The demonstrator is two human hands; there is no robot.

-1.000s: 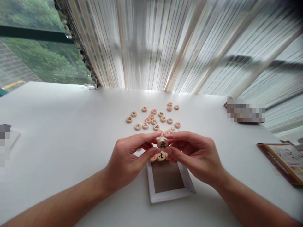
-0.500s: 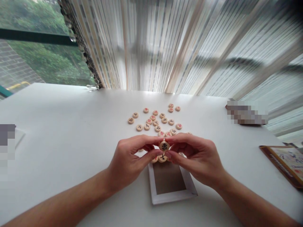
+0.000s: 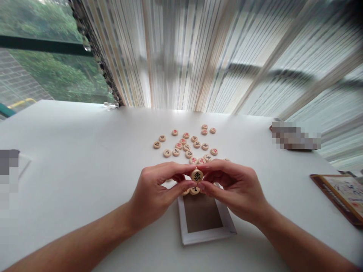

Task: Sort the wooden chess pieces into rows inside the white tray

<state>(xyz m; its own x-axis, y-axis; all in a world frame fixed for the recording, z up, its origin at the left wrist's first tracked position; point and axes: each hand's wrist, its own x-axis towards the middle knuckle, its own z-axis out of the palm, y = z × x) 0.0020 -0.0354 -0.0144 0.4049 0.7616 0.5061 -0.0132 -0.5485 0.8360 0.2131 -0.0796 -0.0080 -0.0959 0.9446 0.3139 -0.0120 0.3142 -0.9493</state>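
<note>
Between the fingertips of both hands is a round wooden Chinese chess piece (image 3: 196, 175) with a black character facing me. My left hand (image 3: 161, 185) pinches it from the left, thumb below and forefinger above. From the other side my right hand (image 3: 232, 185) closes on it the same way. Under the fingers, another chess piece with a black character (image 3: 194, 189) lies at the far end of a shallow white box (image 3: 184, 226) with a brown inside. Pieces beside it are partly hidden by my thumbs.
Several loose chess pieces with red or black characters (image 3: 186, 147) lie scattered on the white table (image 3: 70, 166) beyond my hands. A brown-edged flat box (image 3: 340, 192) is at the right. Blurred-out items stand farther right and at the left edge. Strip curtains (image 3: 181, 56) hang behind.
Almost nothing has changed. Both hands stay in place with the chess piece between them, and only a slight shift of the view shows.
</note>
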